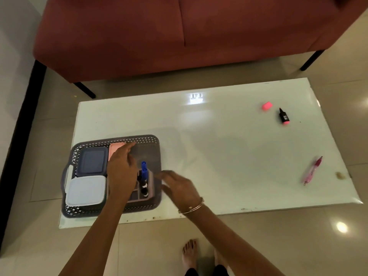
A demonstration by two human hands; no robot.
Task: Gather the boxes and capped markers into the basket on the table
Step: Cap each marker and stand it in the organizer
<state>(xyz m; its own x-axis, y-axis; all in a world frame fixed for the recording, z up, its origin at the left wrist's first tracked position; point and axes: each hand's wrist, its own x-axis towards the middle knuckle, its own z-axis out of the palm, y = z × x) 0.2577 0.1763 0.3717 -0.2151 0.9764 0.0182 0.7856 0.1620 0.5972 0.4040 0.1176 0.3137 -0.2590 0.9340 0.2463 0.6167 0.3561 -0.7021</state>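
Note:
A grey lattice basket [151, 144] sits at the table's near left. Inside lie a dark blue box [91, 161], a white box [85, 190] and a pink box [115, 149], plus a small divided holder [151, 186] with blue-capped markers [144, 170] standing in it. My left hand [121, 172] hovers over the basket's middle, fingers apart and holding nothing. My right hand [179, 186] is just right of the holder, blurred, fingers spread and empty. Far right on the table lie an uncapped black-and-pink marker [283, 116] and its pink cap [267, 106], apart from each other.
A pink pen [312, 170] lies near the white table's [219, 152] right edge. A red sofa [179, 36] stands beyond the table on dark legs. My bare feet [190, 253] are on the tiled floor at the table's near side.

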